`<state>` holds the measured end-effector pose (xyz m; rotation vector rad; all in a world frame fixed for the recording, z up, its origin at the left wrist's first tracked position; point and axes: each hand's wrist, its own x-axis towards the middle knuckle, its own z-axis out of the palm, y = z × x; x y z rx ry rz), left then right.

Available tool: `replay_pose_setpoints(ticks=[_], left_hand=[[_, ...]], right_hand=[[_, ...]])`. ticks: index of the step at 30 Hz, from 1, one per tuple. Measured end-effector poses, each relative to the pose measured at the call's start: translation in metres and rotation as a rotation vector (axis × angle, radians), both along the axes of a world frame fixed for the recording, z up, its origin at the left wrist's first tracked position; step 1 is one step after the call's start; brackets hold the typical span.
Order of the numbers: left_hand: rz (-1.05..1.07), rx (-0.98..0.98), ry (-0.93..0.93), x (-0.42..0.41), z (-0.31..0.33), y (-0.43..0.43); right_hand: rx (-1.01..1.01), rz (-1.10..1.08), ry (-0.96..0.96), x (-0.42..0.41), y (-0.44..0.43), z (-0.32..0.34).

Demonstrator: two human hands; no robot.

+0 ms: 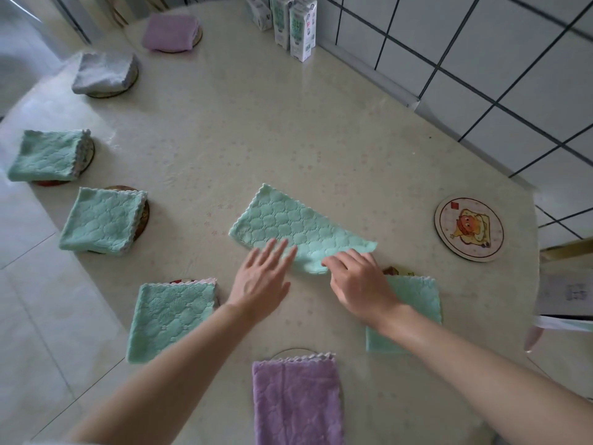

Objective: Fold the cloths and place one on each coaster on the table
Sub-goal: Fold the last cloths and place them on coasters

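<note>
In the middle of the cream desk [224, 123], a mint-green quilted cloth [298, 226] lies half-folded. The left hand [260, 277] is flat on its near edge and the right hand [359, 281] is pinching it. The round cartoon coaster [469, 229] on the right is bare. The right forearm hides part of a folded green cloth [417, 297].

A mint quilted cloth [295, 226] lies half-folded, aslant at centre; seven folded cloths [101, 220] cover coasters [145, 216] along the left and bottom; a bare cartoon coaster [469, 229] sits right
</note>
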<state>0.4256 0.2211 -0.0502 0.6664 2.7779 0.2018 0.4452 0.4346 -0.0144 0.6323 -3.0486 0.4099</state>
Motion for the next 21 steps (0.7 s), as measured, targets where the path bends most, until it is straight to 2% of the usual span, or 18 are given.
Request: replay_pose_setpoints(ticks=[5, 8, 11, 13, 17, 21], left_hand=[[0.032, 0.206, -0.004, 0.041, -0.011, 0.023], [-0.136, 0.239, 0.052, 0.053, -0.021, 0.013], [-0.366, 0.211, 0.051, 0.061, -0.032, -0.009], [-0.415, 0.209, 0.071, 0.062, -0.036, -0.022], [-0.399, 0.188, 0.027, 0.066, -0.030, -0.028], [-0.306, 0.263, -0.054, 0.067, -0.029, -0.024]], right_hand=[[-0.142, 0.077, -0.025, 0.045, -0.016, 0.005], [-0.189, 0.220, -0.127, 0.070, -0.018, 0.005], [-0.122, 0.367, -0.170, 0.076, -0.004, 0.001], [-0.053, 0.364, -0.155, 0.070, 0.015, -0.007], [0.147, 0.360, -0.170, 0.054, 0.039, -0.025], [0.199, 0.388, -0.231, 0.045, 0.040, -0.032]])
